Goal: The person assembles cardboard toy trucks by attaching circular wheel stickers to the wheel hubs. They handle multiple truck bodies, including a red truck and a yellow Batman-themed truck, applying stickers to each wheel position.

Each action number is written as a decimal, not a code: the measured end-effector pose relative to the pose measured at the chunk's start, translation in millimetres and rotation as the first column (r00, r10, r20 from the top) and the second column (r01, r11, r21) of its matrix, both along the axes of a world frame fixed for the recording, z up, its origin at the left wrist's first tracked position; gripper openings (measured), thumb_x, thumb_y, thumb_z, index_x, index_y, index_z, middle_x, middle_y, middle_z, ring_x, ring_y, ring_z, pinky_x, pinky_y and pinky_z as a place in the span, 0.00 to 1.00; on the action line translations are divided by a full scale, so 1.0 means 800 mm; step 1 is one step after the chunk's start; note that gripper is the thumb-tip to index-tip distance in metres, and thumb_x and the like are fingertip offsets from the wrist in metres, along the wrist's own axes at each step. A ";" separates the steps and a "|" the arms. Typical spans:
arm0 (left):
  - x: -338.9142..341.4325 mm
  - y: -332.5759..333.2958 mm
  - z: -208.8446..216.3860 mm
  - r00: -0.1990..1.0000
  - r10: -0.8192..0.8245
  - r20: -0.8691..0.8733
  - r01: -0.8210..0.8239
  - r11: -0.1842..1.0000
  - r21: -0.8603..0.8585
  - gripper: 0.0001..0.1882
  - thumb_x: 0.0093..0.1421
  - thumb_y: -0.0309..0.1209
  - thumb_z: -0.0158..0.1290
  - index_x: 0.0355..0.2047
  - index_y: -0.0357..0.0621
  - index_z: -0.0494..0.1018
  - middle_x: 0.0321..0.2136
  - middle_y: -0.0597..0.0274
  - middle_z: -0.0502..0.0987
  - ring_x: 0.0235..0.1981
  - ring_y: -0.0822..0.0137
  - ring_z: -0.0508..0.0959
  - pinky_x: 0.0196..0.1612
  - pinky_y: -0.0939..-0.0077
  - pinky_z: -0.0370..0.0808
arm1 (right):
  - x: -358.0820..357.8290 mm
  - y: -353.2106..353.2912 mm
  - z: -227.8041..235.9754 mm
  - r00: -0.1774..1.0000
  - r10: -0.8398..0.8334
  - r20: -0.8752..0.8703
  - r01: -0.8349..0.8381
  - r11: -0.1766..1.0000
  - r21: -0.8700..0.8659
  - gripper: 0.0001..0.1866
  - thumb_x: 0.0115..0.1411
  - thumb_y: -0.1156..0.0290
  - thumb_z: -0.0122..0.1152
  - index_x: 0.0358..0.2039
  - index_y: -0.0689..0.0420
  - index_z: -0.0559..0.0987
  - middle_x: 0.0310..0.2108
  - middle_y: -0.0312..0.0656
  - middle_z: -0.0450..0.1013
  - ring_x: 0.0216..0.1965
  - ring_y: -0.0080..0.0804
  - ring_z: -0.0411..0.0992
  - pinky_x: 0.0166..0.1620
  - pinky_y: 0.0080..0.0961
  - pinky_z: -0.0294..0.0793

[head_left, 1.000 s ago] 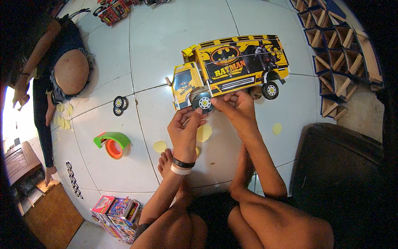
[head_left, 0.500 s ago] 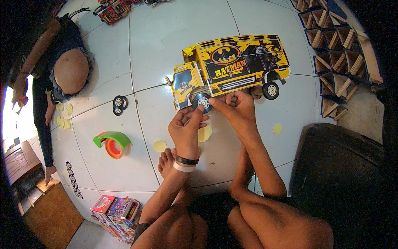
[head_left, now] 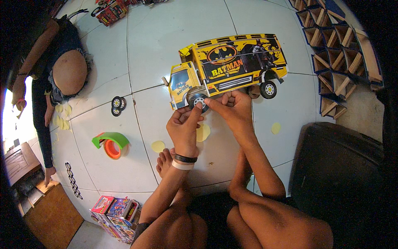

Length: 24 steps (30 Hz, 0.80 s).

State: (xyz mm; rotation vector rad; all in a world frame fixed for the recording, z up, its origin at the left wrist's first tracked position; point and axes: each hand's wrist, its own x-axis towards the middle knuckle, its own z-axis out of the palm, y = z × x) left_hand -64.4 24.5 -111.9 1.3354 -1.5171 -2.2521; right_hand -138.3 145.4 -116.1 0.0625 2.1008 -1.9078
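A yellow and black toy truck is held up before me, its cab pointing left. My left hand pinches the front wheel, the thumb lying over its lower face. Close beside it, my right hand grips the truck's lower edge behind that wheel; its fingertips are partly hidden beneath the body. A rear wheel with a pale hub is on the truck's right end. Pale yellow paper discs lie on the tiles below the truck. Left of my hands are a few loose black wheels and a green tape dispenser.
Another person's bent knee and arm are at the left, near more yellow discs. A row of dark rings and colourful toy boxes sit lower left. Wooden pieces stack at the right, above a black case.
The truck and both hands sit slightly further left in the picture, and the whole view has shifted a little. Both hands keep nearly the same grip.
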 end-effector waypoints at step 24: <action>-0.005 -0.001 0.000 0.998 0.062 0.022 -0.063 0.995 0.081 0.13 0.56 0.31 0.68 0.35 0.37 0.76 0.24 0.65 0.80 0.21 0.78 0.75 0.24 0.85 0.68 | 0.004 0.015 0.012 0.995 0.023 -0.099 -0.005 0.985 0.174 0.13 0.52 0.74 0.76 0.32 0.59 0.77 0.33 0.38 0.80 0.34 0.22 0.78 0.39 0.18 0.77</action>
